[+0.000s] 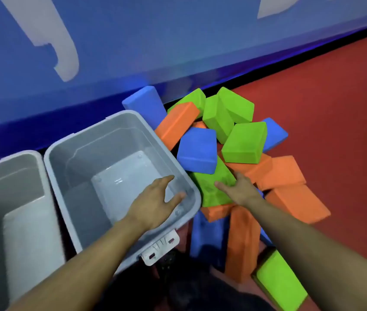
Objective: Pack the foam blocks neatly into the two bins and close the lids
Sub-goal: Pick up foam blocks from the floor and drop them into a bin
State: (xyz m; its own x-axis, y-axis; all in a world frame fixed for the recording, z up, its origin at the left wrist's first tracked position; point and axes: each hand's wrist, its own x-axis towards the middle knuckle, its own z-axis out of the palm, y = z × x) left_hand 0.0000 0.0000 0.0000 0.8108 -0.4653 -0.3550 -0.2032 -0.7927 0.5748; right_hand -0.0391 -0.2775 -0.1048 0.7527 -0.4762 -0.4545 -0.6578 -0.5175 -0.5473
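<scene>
Fingers (224, 186) of your right hand (242, 189) are spreading flat on the long green foam block (214, 187) at the near edge of the pile of blue, green and orange foam blocks (234, 153), not yet curling round it. Your left hand (153, 203) is reaching open over the right-hand grey plastic bin (63, 158), holding nothing. You are best wrapping both hands round the block's long sides and laying it flat along the bin's wall; the blue foam block (197, 150) is leaning on it and may tumble
</scene>
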